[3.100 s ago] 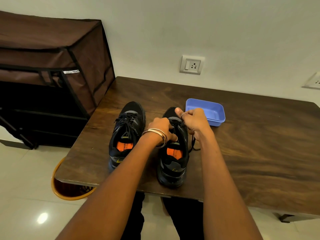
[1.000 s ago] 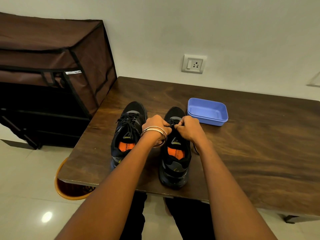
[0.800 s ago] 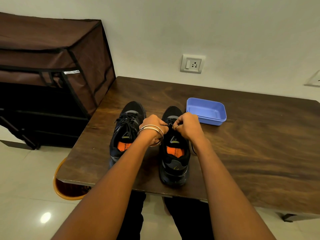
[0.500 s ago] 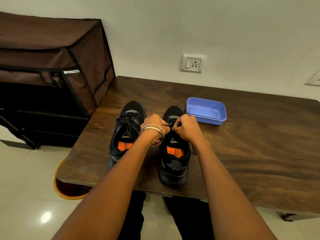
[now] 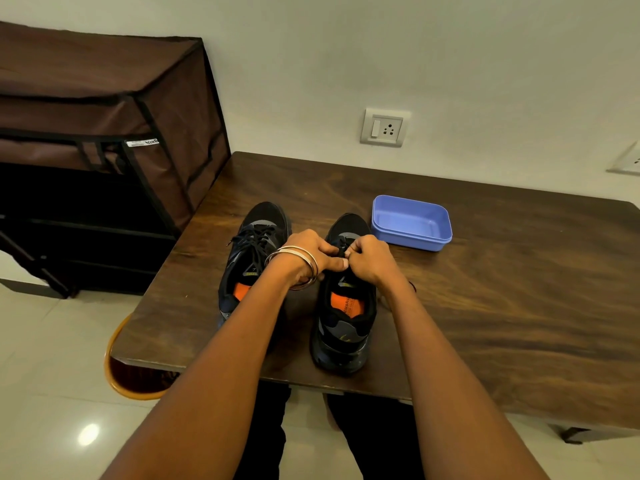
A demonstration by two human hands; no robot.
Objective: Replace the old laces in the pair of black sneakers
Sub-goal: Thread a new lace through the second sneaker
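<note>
Right hand (image 5: 369,259) has dropped from above the right sneaker (image 5: 346,299) to meet the left hand (image 5: 311,252) at its lace (image 5: 343,244)

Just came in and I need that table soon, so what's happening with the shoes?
A person sits at the table with two black sneakers in front of them. Both hands are on the right sneaker: the left hand and right hand pinch its black lace near the toe end. The left sneaker is fully laced and untouched. A blue tub sits beside the shoes.
</note>
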